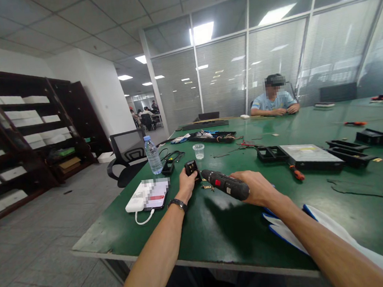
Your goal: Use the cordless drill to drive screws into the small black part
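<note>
My left hand (185, 186) is closed around a small black plastic part (191, 167) with light metal spots on its face, held upright above the table. In my right hand (258, 186) is a black cordless power screwdriver (226, 184) with a red patch on its side. The tool's front end points left at the black part; whether they touch is too small to tell. Small brass-coloured pieces (208, 187) lie on the green table (195, 248) just below the tool tip. A clear plastic cup (199, 152) stands a little beyond my left hand.
A water bottle (153, 155), white power bank (138, 197) and phone (158, 192) sit left. White-blue gloves (327, 229) lie right, near my forearm. Farther off are a silver-topped box (311, 156), black trays (350, 157), a parts tray (213, 136) and a seated person (273, 100).
</note>
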{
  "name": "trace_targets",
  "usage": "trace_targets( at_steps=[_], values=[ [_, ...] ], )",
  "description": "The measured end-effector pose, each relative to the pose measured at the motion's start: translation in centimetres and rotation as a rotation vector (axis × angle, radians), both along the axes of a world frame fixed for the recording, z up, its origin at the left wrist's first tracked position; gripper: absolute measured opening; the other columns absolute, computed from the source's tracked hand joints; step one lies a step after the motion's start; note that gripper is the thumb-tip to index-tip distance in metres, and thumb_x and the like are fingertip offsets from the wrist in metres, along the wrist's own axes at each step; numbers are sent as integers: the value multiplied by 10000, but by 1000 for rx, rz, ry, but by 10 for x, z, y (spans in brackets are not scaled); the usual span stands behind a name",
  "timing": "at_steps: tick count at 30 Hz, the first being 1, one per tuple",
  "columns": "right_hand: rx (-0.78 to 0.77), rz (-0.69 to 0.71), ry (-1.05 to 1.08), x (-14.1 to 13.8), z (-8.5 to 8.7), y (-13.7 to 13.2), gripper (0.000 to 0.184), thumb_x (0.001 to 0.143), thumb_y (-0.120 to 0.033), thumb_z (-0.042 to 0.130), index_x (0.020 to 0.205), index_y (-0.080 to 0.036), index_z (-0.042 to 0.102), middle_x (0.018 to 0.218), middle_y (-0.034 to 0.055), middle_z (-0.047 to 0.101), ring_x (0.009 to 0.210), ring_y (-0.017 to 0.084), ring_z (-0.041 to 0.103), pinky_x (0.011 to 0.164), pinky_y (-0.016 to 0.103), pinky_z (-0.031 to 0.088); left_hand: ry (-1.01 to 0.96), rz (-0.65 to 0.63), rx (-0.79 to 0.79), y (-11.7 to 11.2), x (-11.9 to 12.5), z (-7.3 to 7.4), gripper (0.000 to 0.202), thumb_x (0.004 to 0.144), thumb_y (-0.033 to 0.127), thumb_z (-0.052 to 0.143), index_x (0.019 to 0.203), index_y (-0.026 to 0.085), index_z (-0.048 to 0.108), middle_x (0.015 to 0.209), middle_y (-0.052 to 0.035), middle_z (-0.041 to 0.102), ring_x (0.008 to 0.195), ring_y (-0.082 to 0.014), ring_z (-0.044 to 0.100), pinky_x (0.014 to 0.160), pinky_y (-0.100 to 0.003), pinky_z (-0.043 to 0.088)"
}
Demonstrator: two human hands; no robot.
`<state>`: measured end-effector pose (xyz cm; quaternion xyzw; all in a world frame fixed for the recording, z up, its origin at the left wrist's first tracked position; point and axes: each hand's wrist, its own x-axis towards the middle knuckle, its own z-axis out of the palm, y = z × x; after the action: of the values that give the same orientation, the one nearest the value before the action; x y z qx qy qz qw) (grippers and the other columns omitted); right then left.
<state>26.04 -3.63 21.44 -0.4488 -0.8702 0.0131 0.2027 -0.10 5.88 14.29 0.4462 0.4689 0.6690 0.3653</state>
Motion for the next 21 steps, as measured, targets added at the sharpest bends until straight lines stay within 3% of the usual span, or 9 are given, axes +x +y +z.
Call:
trace_targets(
  at_steps=[13, 21],
  values=[
    [-24, -14, 9, -1, 3, -3, 113, 727, -299, 646, 828, -250, 633, 813, 12, 702, 753, 180, 624, 608, 252, 306, -17, 7, -15, -4, 3, 4, 333, 730, 103, 712, 1046, 130, 609, 979, -102, 693, 784, -179, 680, 763, -371, 583],
    [-5, -5, 7, -1, 2, -2, 134, 735, -320, 659, 855, -262, 650, 829, 16, 713, 774, 188, 639, 606, 250, 303, 9, 10, 1, 2, -1, -1, 323, 724, 126, 713, 1033, 131, 620, 965, -96, 692, 781, -175, 673, 745, -352, 581]
  ],
)
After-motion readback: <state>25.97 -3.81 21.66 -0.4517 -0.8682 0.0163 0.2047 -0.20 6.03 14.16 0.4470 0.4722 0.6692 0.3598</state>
